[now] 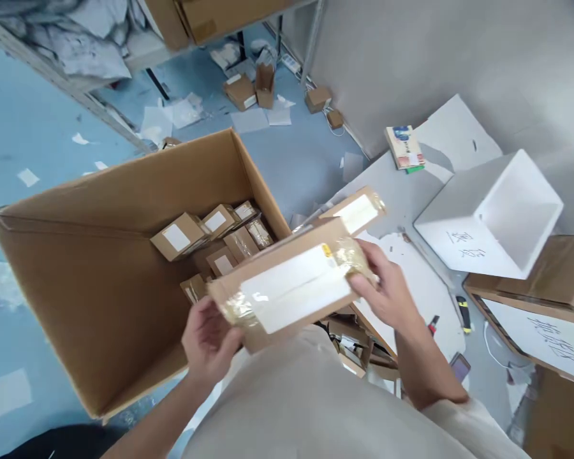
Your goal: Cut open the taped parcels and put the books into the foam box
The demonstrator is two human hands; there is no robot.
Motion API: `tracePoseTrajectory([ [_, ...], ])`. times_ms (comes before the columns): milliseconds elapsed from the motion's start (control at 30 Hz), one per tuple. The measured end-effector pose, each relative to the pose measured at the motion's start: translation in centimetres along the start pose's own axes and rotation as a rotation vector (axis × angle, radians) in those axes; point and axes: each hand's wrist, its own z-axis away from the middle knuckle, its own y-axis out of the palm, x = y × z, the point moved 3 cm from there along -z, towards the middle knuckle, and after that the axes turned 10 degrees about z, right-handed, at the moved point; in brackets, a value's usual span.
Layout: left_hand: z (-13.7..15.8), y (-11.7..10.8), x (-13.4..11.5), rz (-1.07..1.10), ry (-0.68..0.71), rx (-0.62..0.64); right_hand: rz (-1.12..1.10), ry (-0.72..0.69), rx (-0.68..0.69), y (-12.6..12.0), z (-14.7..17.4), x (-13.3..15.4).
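Observation:
Between my two hands is a long taped cardboard box (229, 287) with a large white label and a small yellow mark near its upper right corner. My right hand (387, 290) grips its right end, thumb over the shiny tape. At the lower left end, my left hand (210, 341) has its thumb against the box, with its fingers curled at the edge. To the left stands a large open carton (100, 306). Several small labelled boxes (176, 237) lie in its far right corner, partly hidden by the held box.
A second labelled box (356, 213) sits just behind the held one, by the white table (411, 261). On the table are a white foam box (459, 223), a small book-like packet (404, 148), a yellow-black cutter (463, 313) and a phone (459, 366). Paper scraps litter the blue floor.

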Motion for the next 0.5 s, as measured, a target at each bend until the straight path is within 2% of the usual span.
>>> tracePoseTrajectory([
  [100,3.9,8.2,-0.6,0.006,-0.143,0.367,0.014,0.115,-0.100,-6.8,4.8,-7.2],
  [167,5.6,13.3,0.3,-0.037,-0.240,0.529,-0.065,0.174,-0.149,-8.7,6.0,-13.2],
  [267,6.6,19.4,3.2,-0.057,-0.345,0.650,-0.248,0.246,-0.142,-8.4,4.7,-21.9],
  [333,6.4,22.3,5.5,-0.056,-0.392,0.673,-0.324,0.302,-0.114,-7.1,2.6,-26.5],
  [400,5.7,24.3,7.5,-0.047,-0.402,0.670,-0.375,0.317,-0.100,-5.9,0.1,-29.5],
  [500,4.6,26.2,9.8,-0.013,-0.373,0.638,-0.394,0.290,-0.106,-4.8,-2.9,-32.0],
])
